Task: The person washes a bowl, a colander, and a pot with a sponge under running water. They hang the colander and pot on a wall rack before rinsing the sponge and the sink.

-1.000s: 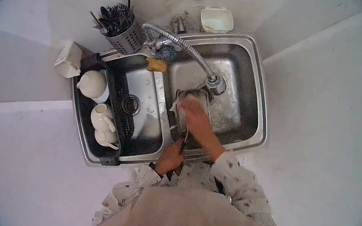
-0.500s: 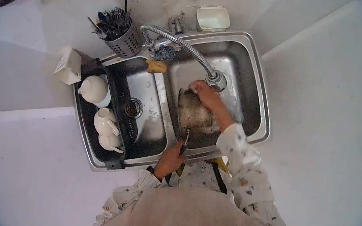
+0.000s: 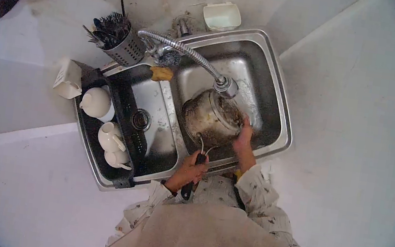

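Observation:
A stained metal saucepan (image 3: 203, 117) is tipped over in the right sink basin (image 3: 186, 79), under the tap head (image 3: 226, 87). My left hand (image 3: 188, 172) is wrapped round its black handle (image 3: 187, 189), near the sink's front edge. On the pan's right side, my right hand (image 3: 243, 140) grips its edge, with part of the fingers hidden. Water runs from the tap head onto the pan's round, darkened end.
In the left basin stands a black rack (image 3: 125, 133) with a white teapot (image 3: 95, 102) and white cups (image 3: 111, 135). Behind are a cutlery holder (image 3: 126, 49), a steel scourer (image 3: 170, 59), a yellow cloth (image 3: 161, 74) and a pale dish (image 3: 222, 17).
The saucepan has turned and lifted under the tap head. My right hand has moved from the pan's far side to its near right side. More of the black handle shows.

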Available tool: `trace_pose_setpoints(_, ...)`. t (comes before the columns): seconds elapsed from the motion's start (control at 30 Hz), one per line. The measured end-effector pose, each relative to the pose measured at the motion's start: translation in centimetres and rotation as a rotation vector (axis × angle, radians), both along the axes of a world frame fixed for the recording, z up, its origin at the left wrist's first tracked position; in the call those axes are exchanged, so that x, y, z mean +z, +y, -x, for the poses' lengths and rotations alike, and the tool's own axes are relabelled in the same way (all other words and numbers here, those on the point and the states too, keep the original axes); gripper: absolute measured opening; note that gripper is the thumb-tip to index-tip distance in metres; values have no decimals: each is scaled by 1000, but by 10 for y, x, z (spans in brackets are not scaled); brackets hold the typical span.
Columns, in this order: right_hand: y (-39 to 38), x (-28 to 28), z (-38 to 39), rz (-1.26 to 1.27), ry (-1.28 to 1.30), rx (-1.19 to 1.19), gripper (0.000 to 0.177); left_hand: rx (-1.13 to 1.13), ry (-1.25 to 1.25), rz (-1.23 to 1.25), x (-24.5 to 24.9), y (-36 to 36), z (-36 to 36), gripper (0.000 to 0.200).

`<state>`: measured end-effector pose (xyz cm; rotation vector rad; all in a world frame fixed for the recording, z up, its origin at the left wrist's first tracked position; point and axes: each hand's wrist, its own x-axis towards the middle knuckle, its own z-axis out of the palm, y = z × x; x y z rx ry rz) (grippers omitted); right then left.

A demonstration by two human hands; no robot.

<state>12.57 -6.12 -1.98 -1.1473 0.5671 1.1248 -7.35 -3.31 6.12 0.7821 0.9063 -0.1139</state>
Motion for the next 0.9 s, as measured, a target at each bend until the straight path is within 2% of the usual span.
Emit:
trace_pose_setpoints(0.07,-13,-39,21,-147,-405,-151,51,36,-47,52,-12,2,-5,21)
trace_pose_setpoints(0.1,-16,-37,29,-149,-405,-156,51,76,-94,107,-17,3,-8,20)
trace_pose_setpoints(0.2,-23,-15,56,177,-1097,232,53,52,18,26,-16,6,-21,22)
trace_pose_setpoints(0.23,-26,5,67,205,-1218,309,63,44,18,25,-20,5,-20,22)
trace_pose_setpoints(0.27,-29,10,73,209,-1216,306,63,47,0,1,-28,5,-20,24)
trace_pose_setpoints(0.33,-33,14,76,158,-1478,581,54,51,-21,-25,-23,5,-26,25)
trace_pose_setpoints(0.37,-31,13,68,158,-1476,582,54,40,7,-95,-20,4,-27,26)
trace_pose_setpoints(0.43,-19,11,40,-89,-2101,986,43,23,38,-164,-18,-2,-28,27)
trace_pose_setpoints(0.47,-9,11,32,-86,-2101,984,43,1,25,-196,-22,-10,-25,28)
trace_pose_setpoints(0.53,16,24,16,-126,-1866,894,32,-20,11,-227,-24,-20,-23,28)
trace_pose_setpoints(0.57,26,35,6,-127,-1863,897,32,-111,74,-272,-23,-25,-21,28)
trace_pose_setpoints(0.63,40,58,-7,302,-1120,1087,26,-209,135,-316,-17,-29,-19,27)
trace_pose_setpoints(0.67,32,57,-1,303,-1122,1082,26,-157,113,-333,-15,-27,-19,25)
trace_pose_setpoints(0.73,0,47,15,49,-1700,598,24,-98,91,-345,-18,-22,-18,23)
trace_pose_setpoints(0.77,-11,32,11,47,-1698,603,24,-9,25,-191,-24,-16,-10,21)
trace_pose_setpoints(0.8,-22,13,3,-56,-1532,557,29,82,-42,-39,-28,-11,-4,19)
trace_pose_setpoints(0.83,-25,10,-2,-152,-1363,509,34,87,-41,-39,-26,-4,-1,19)
trace_pose_setpoints(0.87,-22,5,-10,-152,-1361,509,34,-75,-9,-93,-24,3,2,19)
trace_pose_setpoints(0.9,-8,12,-25,26,-1196,643,30,-239,23,-147,-22,6,3,19)
